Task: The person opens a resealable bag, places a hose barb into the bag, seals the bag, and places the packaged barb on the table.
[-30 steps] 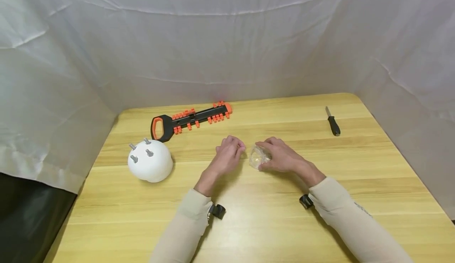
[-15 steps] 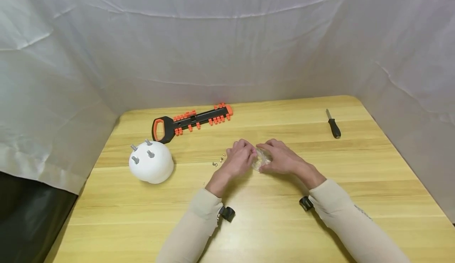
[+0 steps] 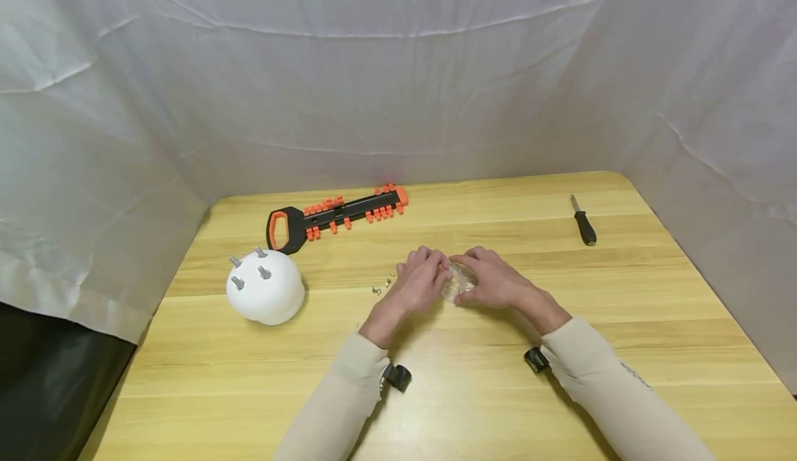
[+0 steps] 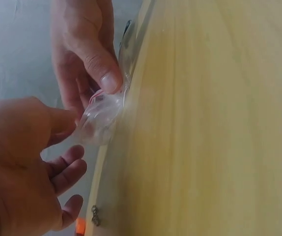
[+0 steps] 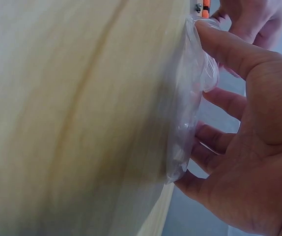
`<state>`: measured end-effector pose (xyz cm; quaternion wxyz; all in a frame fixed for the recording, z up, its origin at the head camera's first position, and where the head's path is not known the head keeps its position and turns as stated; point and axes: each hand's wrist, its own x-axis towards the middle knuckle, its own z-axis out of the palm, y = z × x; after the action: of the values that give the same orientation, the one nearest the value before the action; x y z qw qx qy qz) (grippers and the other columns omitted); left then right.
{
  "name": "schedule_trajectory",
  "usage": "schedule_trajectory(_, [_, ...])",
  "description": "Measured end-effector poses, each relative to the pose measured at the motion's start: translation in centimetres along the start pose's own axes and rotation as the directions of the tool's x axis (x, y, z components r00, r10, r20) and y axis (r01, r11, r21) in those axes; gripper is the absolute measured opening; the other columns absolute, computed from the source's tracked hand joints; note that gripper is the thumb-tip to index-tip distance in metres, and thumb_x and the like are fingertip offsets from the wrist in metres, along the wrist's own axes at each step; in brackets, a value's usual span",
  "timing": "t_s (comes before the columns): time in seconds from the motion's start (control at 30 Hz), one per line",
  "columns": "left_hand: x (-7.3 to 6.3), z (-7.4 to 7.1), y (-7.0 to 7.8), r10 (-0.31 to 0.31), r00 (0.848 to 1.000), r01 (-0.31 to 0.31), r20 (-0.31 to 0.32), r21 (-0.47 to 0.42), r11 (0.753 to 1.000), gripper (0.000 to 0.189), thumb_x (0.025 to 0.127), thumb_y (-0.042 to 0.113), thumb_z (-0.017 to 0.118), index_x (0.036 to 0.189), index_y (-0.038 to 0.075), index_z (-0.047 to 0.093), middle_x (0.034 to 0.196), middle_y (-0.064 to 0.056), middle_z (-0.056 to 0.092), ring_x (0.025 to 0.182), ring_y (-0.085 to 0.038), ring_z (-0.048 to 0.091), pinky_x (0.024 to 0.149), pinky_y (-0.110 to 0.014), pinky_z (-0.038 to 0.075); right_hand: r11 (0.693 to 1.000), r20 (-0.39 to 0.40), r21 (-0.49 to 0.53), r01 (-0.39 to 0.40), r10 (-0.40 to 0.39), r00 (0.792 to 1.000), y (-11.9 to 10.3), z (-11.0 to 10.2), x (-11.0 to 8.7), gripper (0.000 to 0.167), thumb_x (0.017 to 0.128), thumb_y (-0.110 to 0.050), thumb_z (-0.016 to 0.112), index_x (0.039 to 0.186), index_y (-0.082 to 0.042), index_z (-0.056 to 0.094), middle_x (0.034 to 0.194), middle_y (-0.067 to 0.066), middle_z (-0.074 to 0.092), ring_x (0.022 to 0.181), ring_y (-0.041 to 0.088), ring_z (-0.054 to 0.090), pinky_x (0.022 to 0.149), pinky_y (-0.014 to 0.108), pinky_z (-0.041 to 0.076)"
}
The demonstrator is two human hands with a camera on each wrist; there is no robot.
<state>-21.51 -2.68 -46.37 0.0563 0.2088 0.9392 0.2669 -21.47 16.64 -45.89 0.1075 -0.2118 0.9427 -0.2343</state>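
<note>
"How is the clear bag (image 3: 459,285) held?"

"Between both hands, on or just above the table (image 3: 486,392). Its edge appears pinched in the grip of the left hand (image 3: 418,282), the other fingers loosely spread. By the right hand (image 3: 498,282) it is spanned, with a half-open grip of thumb and curved fingers; presumably the limp film is steadied that way."

"And the small metal pieces (image 3: 376,291)?"

"They are scattered left of the bag, probably placed there for easy reach. The screwdriver (image 3: 584,228) is laid well to the bag's right, likely so that elbow room is left."
</note>
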Motion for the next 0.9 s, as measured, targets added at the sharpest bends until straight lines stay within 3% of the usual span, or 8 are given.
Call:
schedule_trajectory(0.27, [-0.9, -1.7, -1.5, -0.023, 1.0, 0.021, -0.018, -0.091, 0.996, 0.034, 0.101, 0.036, 0.049, 0.127, 0.015, 0.05, 0.127, -0.001, 0.051, 0.119, -0.021, 0.045, 0.1, -0.046, 0.033, 1.0, 0.005, 0.003, 0.004, -0.004, 1.0, 0.0, 0.0, 0.0, 0.08, 0.077, -0.04, 0.079, 0.145, -0.017, 0.044, 0.136, 0.014, 0.048, 0.122, 0.031, 0.047, 0.098, 0.051, 0.043])
schedule_trajectory(0.43, [-1.3, -2.4, -2.9, -0.049, 0.998, 0.043, -0.037, -0.129, 0.991, 0.037, 0.1, 0.036, 0.051, 0.129, 0.014, 0.05, 0.13, -0.002, 0.051, 0.122, -0.022, 0.045, 0.103, -0.049, 0.031, 1.0, 0.003, 0.012, 0.014, -0.014, 1.0, 0.0, -0.1, 0.0, 0.08, 0.077, -0.04, 0.079, 0.145, -0.017, 0.045, 0.136, 0.014, 0.048, 0.122, 0.031, 0.047, 0.098, 0.052, 0.043])
schedule_trajectory(0.9, [-2.9, -4.2, -5.9, -0.152, 0.988, 0.15, -0.001, -0.17, 0.974, 0.036, 0.101, 0.034, 0.049, 0.13, 0.014, 0.051, 0.132, -0.002, 0.05, 0.128, -0.024, 0.04, 0.106, -0.054, 0.027, 1.0, 0.006, 0.028, 0.011, -0.011, 1.0, 0.2, -0.1, -0.2, 0.08, 0.076, -0.038, 0.08, 0.145, -0.018, 0.044, 0.136, 0.013, 0.048, 0.123, 0.031, 0.046, 0.099, 0.051, 0.042])
